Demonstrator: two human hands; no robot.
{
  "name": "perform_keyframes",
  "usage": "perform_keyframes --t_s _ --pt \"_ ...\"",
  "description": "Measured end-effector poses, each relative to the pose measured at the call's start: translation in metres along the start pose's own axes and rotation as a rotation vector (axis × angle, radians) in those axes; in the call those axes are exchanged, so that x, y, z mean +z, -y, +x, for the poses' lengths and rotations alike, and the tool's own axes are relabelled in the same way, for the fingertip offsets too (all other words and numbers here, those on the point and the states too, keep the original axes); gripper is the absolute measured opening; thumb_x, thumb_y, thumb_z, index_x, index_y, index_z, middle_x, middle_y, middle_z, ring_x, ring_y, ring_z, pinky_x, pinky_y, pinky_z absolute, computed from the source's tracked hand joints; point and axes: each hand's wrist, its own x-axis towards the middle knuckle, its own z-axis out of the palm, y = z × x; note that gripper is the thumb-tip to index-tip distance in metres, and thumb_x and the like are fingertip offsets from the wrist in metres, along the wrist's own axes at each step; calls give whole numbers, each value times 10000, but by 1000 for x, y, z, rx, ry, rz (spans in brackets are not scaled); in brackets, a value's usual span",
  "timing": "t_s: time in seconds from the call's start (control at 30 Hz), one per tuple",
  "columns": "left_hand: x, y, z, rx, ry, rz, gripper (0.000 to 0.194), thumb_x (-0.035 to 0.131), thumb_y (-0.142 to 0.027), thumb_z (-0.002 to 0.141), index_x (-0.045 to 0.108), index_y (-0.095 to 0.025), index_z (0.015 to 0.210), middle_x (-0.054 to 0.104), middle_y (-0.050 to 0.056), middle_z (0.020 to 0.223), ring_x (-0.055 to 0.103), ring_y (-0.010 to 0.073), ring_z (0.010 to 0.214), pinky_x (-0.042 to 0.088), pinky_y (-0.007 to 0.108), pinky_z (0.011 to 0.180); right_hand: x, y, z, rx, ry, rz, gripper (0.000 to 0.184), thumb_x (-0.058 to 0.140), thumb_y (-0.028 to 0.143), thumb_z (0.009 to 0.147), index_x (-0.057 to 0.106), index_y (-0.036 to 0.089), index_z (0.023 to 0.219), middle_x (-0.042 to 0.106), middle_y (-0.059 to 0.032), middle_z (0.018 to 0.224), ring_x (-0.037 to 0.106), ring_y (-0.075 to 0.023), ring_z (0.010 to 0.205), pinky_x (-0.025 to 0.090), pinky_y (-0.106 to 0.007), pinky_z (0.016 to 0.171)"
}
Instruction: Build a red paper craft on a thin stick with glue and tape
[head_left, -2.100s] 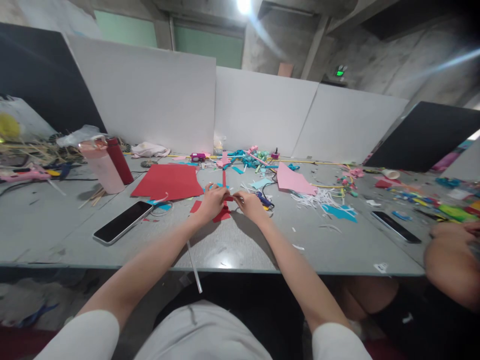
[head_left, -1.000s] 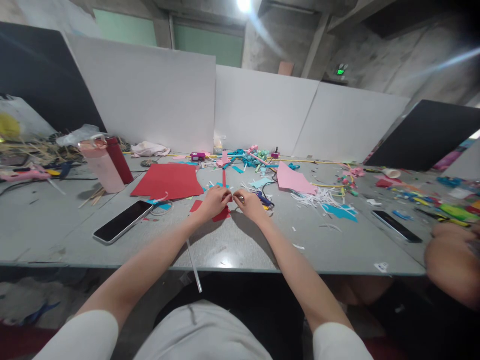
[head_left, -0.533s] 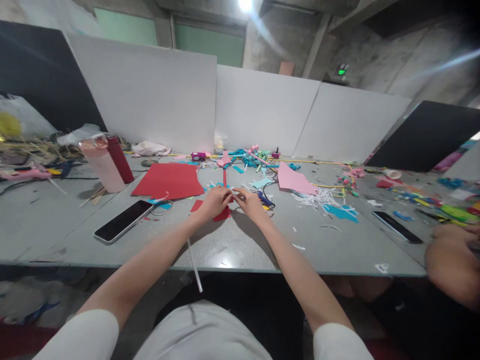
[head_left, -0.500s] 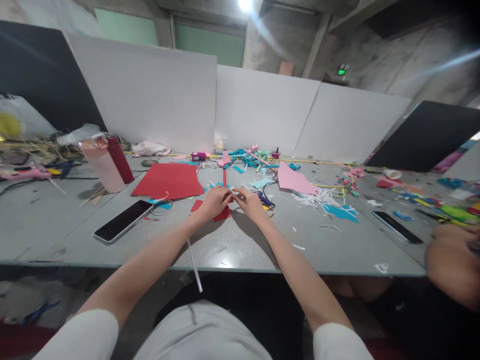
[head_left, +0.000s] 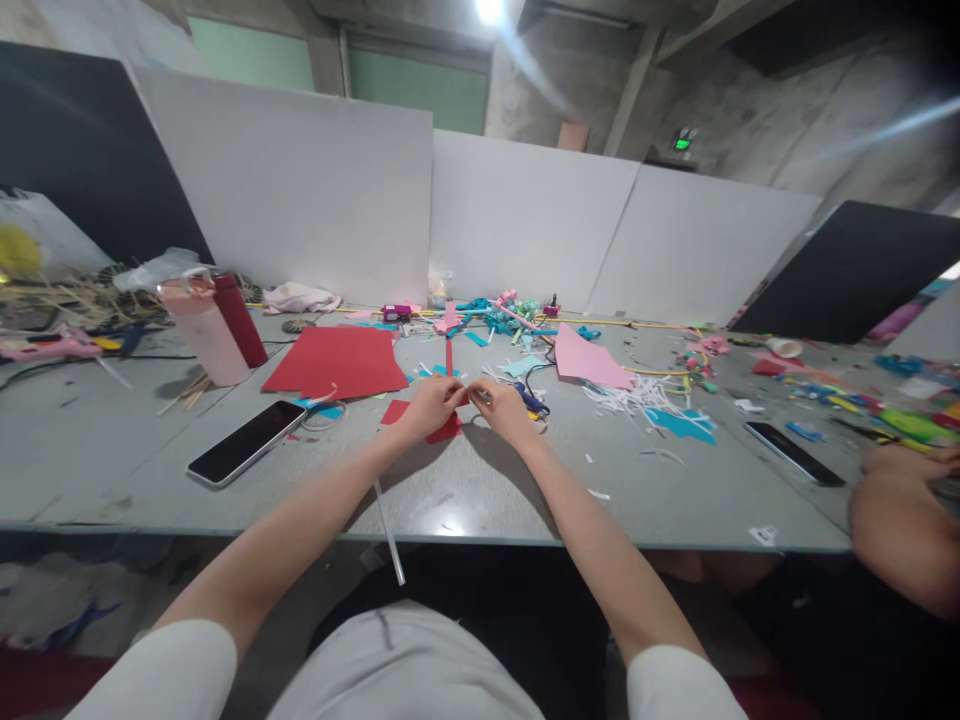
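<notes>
My left hand and my right hand meet over the middle of the grey table. Both are closed in a pinch on a small red paper piece held between their fingertips. A thin metal tool tip shows at my right fingers. Red paper scraps lie under my left hand. A large red sheet lies just beyond to the left. A thin white stick rests under my left forearm, over the table's front edge.
A black phone lies left of my hands, with a pink bottle and a dark red bottle behind it. A pink sheet, white shreds, blue scraps and a second phone lie to the right. Another person's arm rests at the right edge.
My fingertips have shifted slightly on the red piece, opening and closing the small gap between the hands. The other person's hand at the right has moved a little.
</notes>
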Motion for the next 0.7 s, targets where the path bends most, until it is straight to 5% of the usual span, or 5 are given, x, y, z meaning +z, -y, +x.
perform_keyframes --t_s 0.7 --pt "3 2 4 -92 -77 -214 248 555 -355 979 736 -200 909 765 72 931 668 234 908 497 361 873 -3 2 -2 -184 -158 -128 221 576 293 1058 771 223 1132 811 -63 1084 768 -205 964 543 -295 865"
